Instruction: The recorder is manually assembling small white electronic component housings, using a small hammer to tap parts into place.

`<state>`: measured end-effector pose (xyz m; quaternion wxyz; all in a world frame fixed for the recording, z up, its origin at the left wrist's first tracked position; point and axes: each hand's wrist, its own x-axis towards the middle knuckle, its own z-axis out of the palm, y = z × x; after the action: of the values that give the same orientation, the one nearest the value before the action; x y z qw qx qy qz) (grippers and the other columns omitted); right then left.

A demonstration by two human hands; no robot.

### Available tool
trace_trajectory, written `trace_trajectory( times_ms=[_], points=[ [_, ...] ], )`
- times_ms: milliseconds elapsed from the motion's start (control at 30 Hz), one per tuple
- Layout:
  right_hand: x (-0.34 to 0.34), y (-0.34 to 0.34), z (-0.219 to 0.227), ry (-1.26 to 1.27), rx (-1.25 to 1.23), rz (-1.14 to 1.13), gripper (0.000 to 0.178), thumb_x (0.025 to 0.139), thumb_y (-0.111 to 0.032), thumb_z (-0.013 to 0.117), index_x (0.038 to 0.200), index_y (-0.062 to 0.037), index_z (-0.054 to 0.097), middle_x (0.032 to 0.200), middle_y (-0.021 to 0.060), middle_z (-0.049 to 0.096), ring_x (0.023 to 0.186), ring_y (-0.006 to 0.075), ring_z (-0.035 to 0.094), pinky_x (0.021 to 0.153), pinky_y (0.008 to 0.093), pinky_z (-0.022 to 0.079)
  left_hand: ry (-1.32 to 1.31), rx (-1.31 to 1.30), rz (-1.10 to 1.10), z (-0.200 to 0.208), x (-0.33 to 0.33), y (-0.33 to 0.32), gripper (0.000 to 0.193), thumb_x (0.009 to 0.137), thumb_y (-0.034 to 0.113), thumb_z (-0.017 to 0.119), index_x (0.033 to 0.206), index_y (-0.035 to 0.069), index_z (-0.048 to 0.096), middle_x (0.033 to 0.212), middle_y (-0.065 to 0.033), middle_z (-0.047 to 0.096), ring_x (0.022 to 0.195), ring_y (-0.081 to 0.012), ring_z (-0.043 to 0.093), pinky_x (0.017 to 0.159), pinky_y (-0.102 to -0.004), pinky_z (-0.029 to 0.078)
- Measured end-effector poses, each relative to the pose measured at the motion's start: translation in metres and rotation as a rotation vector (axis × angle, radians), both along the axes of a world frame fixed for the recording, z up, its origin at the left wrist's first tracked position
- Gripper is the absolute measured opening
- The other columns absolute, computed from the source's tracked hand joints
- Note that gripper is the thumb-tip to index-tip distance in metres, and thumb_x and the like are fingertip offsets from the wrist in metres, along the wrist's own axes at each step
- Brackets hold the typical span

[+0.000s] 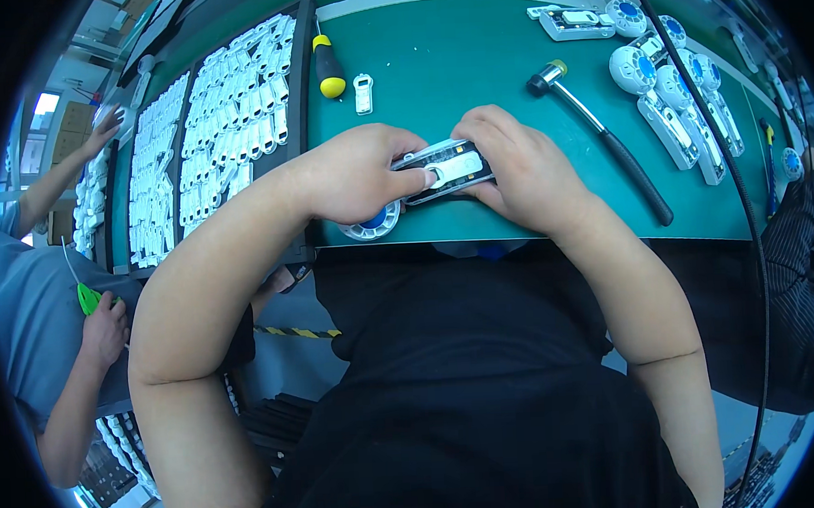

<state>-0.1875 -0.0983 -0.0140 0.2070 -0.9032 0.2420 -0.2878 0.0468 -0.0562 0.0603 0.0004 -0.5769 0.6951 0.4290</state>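
Between my two hands, close to the table's front edge, is a device (pixel 453 168) with a long white-and-dark body and a round white end with a blue centre (pixel 375 226). My left hand (pixel 364 174) grips its left part, with the thumb pressing on the white piece in the middle of the body. Around the body's right end, the fingers of my right hand (pixel 515 163) are closed. A small white plastic part (pixel 364 93) lies flat beyond my left hand. Beside it rests a yellow-and-black screwdriver (pixel 328 69).
Black trays (pixel 302 95) of small white parts fill the left side. A hammer (pixel 606 136) lies right of my hands. Several similar devices (pixel 669 129) are piled at the right, behind a hanging black cable (pixel 740 194). At left, a co-worker's hand (pixel 107 329) holds a green-handled tool.
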Motion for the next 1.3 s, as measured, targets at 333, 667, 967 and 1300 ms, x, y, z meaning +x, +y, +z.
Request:
trace_trajectory(
  times_ms=[333,667,967,1300],
  points=[
    [0.001,0.001,0.001,0.011,-0.043,-0.001,0.052,0.076,-0.015,0.089,0.121,-0.0067,0.062,0.121,0.0127,0.065,0.101,0.0354,0.071,0.084,0.0436,0.060,-0.018,-0.018,0.014,-0.001,0.000,0.004,0.035,0.105,0.025,0.067,0.126,-0.002,0.072,0.093,-0.0155,0.075,0.081,-0.0217,0.072,0.079,-0.0390,0.055],
    [0.000,0.002,0.003,0.023,-0.036,0.005,0.051,0.077,-0.013,0.088,0.119,-0.0047,0.062,0.122,0.0139,0.064,0.101,0.0371,0.069,0.084,0.0442,0.059,-0.088,-0.054,-0.002,0.006,-0.005,0.006,0.038,0.104,0.029,0.067,0.128,-0.001,0.072,0.098,-0.0160,0.076,0.091,-0.0238,0.073,0.083,-0.0408,0.055],
    [-0.001,0.007,0.003,-0.218,0.013,-0.203,0.059,0.081,-0.018,0.089,0.127,-0.0015,0.056,0.124,0.0190,0.063,0.109,0.0384,0.067,0.094,0.0438,0.055,0.848,-0.028,0.358,0.014,0.036,0.024,0.050,0.107,0.039,0.062,0.134,-0.003,0.066,0.118,-0.0126,0.074,0.104,-0.0204,0.072,0.092,-0.0344,0.058],
    [0.027,0.062,0.013,-0.347,0.607,0.023,0.075,0.093,-0.015,0.078,0.153,0.0070,0.038,0.135,0.0202,0.060,0.123,0.0279,0.063,0.106,0.0393,0.049,1.116,-0.504,0.388,0.013,0.028,-0.014,0.049,0.104,0.042,0.056,0.123,-0.001,0.070,0.109,-0.0161,0.076,0.097,-0.0211,0.075,0.086,-0.0334,0.061]
  ],
)
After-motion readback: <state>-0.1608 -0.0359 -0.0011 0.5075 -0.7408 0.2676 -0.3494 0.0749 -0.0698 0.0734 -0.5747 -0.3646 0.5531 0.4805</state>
